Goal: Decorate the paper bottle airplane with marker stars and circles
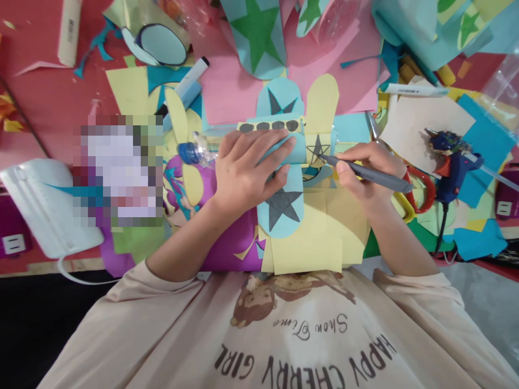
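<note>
A plastic bottle wrapped in blue and yellow paper lies sideways before me, its blue cap [188,153] to the left. My left hand [249,165] holds it from above, fingers stretched across the blue wrap and thumb on the near side. Blue paper wings, the near one [280,213] bearing a dark star, stick out from the bottle. My right hand [371,170] grips a dark grey marker [365,173] whose tip touches a star outline [318,150] on the yellow band. From that band a rounded yellow strip [322,102] points away from me. The bottle's underside is hidden.
At right lie red-handled scissors [421,189] and a blue glue gun [458,165] with a black cord. A white device [52,208] with a cable stands left, near a pixelated patch. Markers [188,86] and paper scraps cover the red table; starred blue paper [257,38] lies behind.
</note>
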